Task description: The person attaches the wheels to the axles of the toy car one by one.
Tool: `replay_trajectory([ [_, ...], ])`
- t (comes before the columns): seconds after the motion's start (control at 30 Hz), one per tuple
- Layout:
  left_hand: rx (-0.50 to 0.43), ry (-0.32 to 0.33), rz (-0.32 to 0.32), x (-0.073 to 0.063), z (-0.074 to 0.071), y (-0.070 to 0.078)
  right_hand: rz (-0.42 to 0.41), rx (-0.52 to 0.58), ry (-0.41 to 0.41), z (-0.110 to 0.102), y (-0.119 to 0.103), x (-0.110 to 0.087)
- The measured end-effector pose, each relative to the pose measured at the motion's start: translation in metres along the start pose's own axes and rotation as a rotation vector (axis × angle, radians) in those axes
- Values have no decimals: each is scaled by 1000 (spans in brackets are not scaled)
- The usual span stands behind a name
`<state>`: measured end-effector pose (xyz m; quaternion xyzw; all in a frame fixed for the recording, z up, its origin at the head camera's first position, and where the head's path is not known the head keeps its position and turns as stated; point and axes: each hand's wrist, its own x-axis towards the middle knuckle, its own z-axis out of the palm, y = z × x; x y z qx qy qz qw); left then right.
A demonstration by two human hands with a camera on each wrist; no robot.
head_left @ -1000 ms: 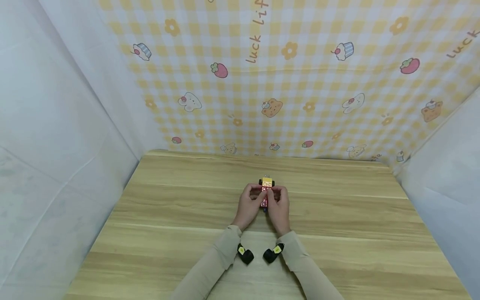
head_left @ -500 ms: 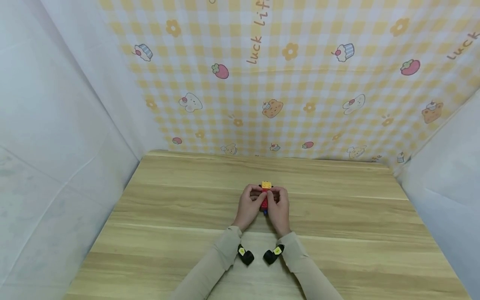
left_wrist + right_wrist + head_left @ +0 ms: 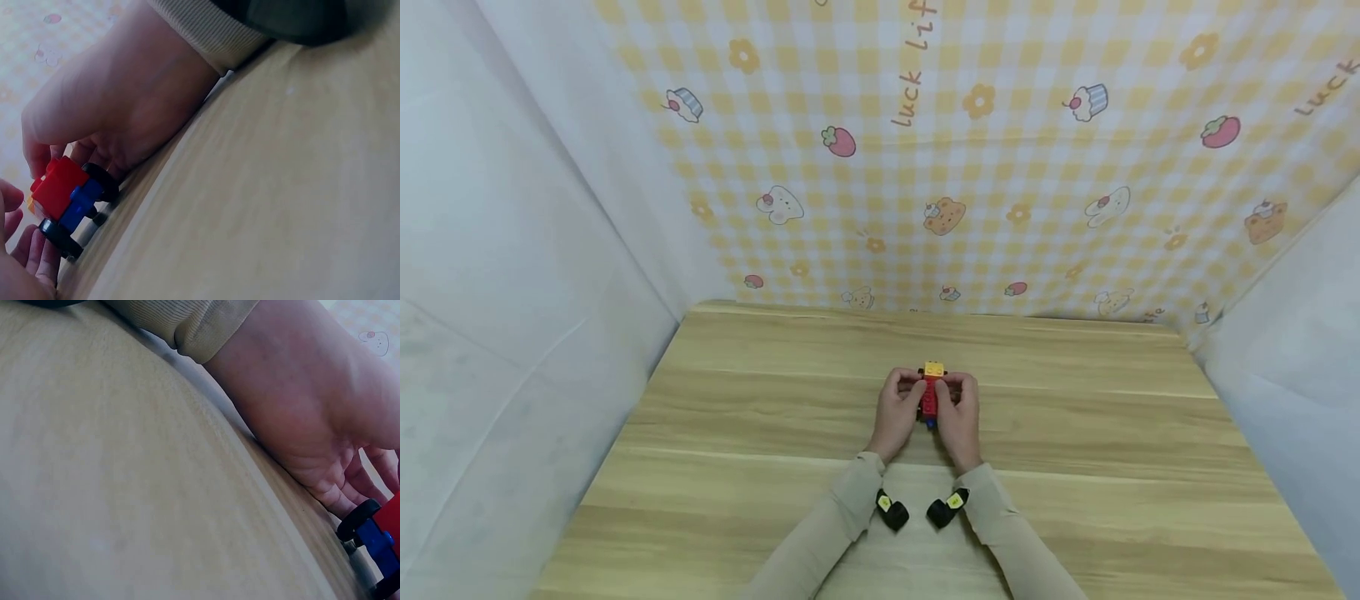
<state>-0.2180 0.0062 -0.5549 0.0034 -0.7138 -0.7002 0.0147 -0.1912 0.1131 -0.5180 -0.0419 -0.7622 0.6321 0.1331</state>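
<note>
Between my two hands is a toy car (image 3: 929, 406) built of bricks, with a red body, a yellow block (image 3: 933, 369) at the far end and a blue piece at the near end. Curled round its left side, my left hand (image 3: 895, 419) has its thumb on the red top. My right hand (image 3: 960, 421) holds the right side the same way. In the left wrist view, black wheels (image 3: 59, 237) flank the blue piece (image 3: 81, 203), close over the table. Only a corner of the red body (image 3: 392, 519) shows in the right wrist view. Fingers hide the car's sides.
The wood-grain table (image 3: 760, 400) runs back to a yellow checked cloth (image 3: 880, 167). White cloth walls (image 3: 550, 292) stand at both sides. Black wrist cameras (image 3: 892, 511) sit inside the sleeves, just above the table.
The car's far end has tipped down, so its far wheels now show less. The thumbs have moved apart, baring more of the red top. Both forearms have stayed in place.
</note>
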Motion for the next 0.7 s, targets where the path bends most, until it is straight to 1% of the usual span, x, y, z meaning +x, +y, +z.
replay_trajectory([
  [0.1,-3,15,-22,3,-2,0,14,28,17,6,18,7],
  [0.2,-5,25,-57,7,-4,1,37,60,47,12,38,14],
  [0.23,-3,30,-58,10,-3,-4,44,71,54,13,45,17],
  [0.37,5,32,-62,12,-5,-3,47,116,75,13,49,19],
  [0.43,22,13,-52,13,-8,-4,45,138,89,11,51,18],
  [0.5,59,-32,-48,12,-14,-5,57,142,88,8,52,14],
  [0.57,124,-99,-39,10,-23,-4,73,135,60,4,54,9],
  [0.63,222,-190,-8,7,-35,-1,89,112,9,-2,56,5],
  [0.7,325,-289,38,4,-48,6,87,77,-38,-9,57,2],
])
